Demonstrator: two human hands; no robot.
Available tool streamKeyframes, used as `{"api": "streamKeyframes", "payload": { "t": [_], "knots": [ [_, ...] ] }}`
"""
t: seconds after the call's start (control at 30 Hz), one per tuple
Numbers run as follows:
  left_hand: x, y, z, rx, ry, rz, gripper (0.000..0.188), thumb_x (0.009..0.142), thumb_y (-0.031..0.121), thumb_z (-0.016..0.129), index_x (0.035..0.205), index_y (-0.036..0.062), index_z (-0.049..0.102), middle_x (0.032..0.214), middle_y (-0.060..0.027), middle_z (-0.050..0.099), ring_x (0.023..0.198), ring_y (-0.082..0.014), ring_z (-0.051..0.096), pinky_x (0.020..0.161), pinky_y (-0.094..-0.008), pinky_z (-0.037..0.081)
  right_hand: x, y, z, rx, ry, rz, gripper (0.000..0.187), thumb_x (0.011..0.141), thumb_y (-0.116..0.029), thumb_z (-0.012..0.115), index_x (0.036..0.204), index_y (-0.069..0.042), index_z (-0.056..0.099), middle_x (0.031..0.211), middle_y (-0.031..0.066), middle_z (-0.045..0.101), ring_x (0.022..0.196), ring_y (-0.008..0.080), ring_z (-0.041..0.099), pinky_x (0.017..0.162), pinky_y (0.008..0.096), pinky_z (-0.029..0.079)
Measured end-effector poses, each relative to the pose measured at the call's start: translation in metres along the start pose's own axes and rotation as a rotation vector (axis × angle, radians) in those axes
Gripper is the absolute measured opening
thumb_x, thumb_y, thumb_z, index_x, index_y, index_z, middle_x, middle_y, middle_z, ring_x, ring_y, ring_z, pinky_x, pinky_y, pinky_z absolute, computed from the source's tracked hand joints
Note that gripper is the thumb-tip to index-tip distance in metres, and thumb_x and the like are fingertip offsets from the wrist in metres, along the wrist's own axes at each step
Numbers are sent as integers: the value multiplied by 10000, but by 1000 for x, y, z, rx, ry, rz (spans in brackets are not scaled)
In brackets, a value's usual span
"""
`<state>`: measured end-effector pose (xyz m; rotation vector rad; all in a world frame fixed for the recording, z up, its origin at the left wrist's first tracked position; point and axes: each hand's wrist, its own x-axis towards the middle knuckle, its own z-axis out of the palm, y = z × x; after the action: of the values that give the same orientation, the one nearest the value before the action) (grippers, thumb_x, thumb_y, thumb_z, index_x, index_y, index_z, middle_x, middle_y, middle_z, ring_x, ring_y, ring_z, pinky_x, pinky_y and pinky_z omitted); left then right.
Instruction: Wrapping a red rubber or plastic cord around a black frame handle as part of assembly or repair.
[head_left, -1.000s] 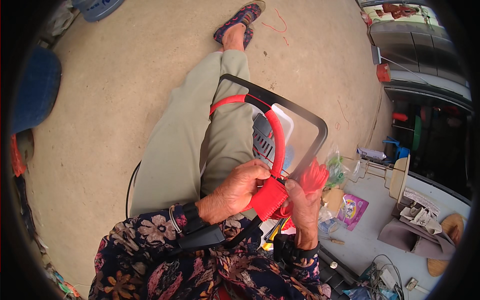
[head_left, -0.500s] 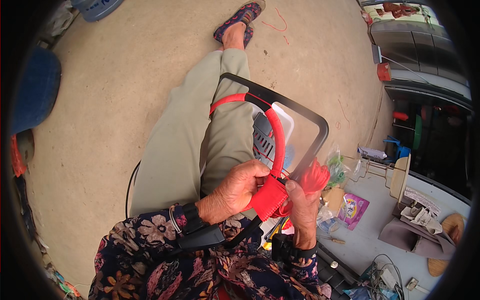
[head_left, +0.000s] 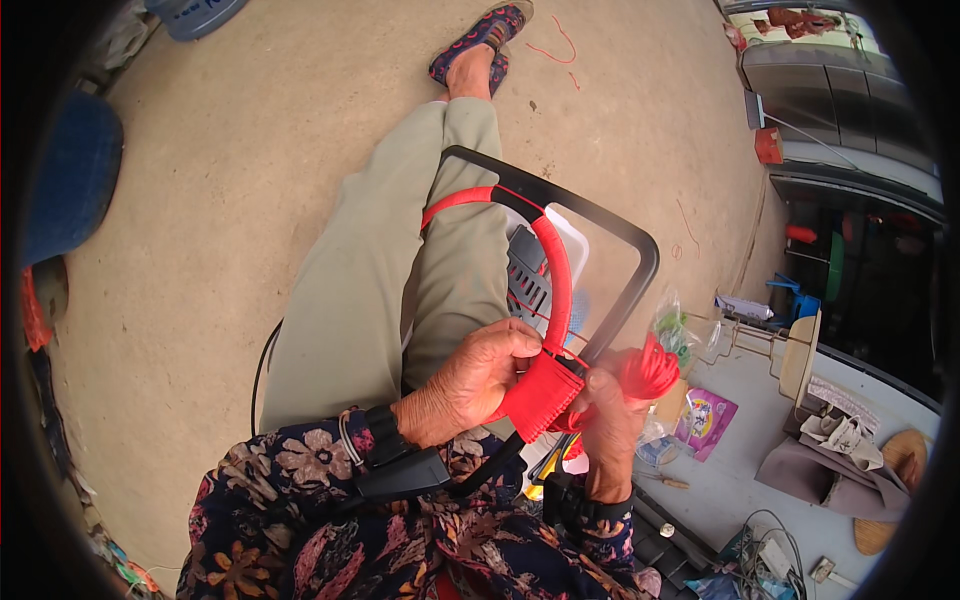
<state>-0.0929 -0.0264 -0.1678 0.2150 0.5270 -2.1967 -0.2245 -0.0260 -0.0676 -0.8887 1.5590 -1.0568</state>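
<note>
Across my lap lies a black rounded frame (head_left: 640, 262) with a ring inside it, mostly wound in red cord (head_left: 560, 275). A short black stretch shows at the ring's top. My left hand (head_left: 462, 382) is closed on the near part of the ring, thumb and fingers pinching beside a wide, tightly wound red section (head_left: 540, 403). To the right of that section, my right hand (head_left: 612, 430), slightly blurred, is closed on a hank of red cord (head_left: 652, 370) bulging out past its fingers. A strand runs from the ring toward this hand.
Under the frame stands a white and grey slotted plastic object (head_left: 528, 270). At right, a grey surface carries a purple packet (head_left: 707, 424), folded grey cloth (head_left: 835, 465) and coiled cables (head_left: 772, 560). A blue barrel (head_left: 75, 180) stands left. Red cord scraps (head_left: 565, 45) lie on the floor.
My right hand with the red cord hank has shifted slightly right, away from the wound section, drawing a strand into view. My left hand and the frame stay put.
</note>
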Motion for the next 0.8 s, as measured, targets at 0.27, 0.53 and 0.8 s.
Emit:
{"api": "streamKeyframes", "payload": {
  "t": [0.27,0.53,0.8],
  "knots": [
    [0,1,2,21,-5,-14,106,860,77,548,943,11,551,927,-117,607,896,-228,601,844,-383,498,2,-6,0,-24,-46,-26,226,807,-151,707,807,-30,517,624,43,508,491,128,493,480,253,395],
    [-1,1,10,3,-18,-45,122,853,69,553,962,17,549,937,-110,609,898,-226,600,846,-377,496,-3,-10,-5,-196,-36,26,242,779,-160,743,824,-8,561,627,30,549,527,115,531,493,237,411],
    [-1,2,12,8,10,-45,126,838,73,562,954,26,552,913,-97,615,876,-224,600,851,-377,489,-1,-11,-4,-151,-71,19,221,786,-144,733,804,-9,559,622,22,513,522,112,502,489,245,392]
  ]
}}
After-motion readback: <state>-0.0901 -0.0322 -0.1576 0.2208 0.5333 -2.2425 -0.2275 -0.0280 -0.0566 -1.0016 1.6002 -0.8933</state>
